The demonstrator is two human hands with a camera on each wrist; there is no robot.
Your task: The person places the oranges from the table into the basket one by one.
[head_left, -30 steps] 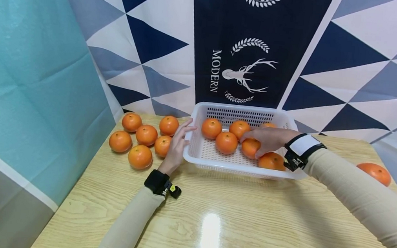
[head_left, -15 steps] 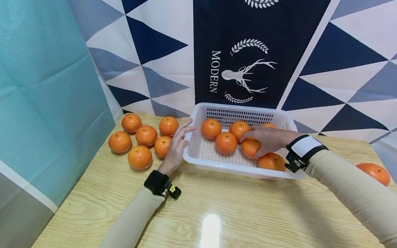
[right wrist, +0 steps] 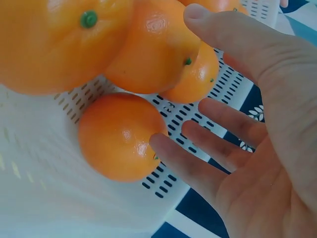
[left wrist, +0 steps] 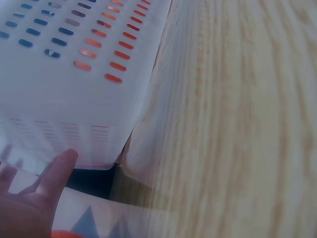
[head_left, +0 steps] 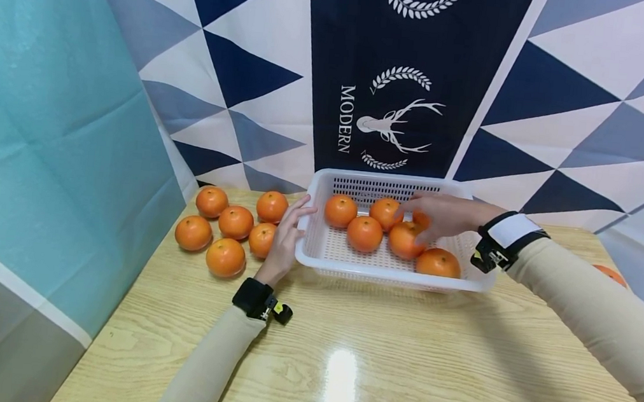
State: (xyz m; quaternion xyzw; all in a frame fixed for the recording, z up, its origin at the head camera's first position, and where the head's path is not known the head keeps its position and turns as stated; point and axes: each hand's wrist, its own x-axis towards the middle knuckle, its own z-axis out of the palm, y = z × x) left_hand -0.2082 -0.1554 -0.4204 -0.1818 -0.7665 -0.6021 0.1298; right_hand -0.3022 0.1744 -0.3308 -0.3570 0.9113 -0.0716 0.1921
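Note:
In the head view, a white perforated plastic basket (head_left: 373,273) stands on the table with several oranges inside. My left hand (head_left: 284,242) has its fingers extended against the basket's left end; the left wrist view shows a fingertip (left wrist: 69,156) at the basket wall. My right hand (head_left: 444,215) hovers over the basket's right half, fingers spread and holding nothing. Just below its thumb lies an orange (head_left: 404,241), and another orange (head_left: 438,263) sits by the front wall. In the right wrist view the index fingertip overlaps an orange (right wrist: 119,136); contact is unclear.
Several loose oranges (head_left: 227,258) lie on the wooden table (head_left: 400,355) left of the basket. One more orange (head_left: 609,274) shows partly behind the right sleeve. A patterned cloth (head_left: 390,73) hangs directly behind the basket.
My right hand has let go of an orange in the basket and lifted slightly up and right, its fingers spreading. The left hand stays at the basket's end.

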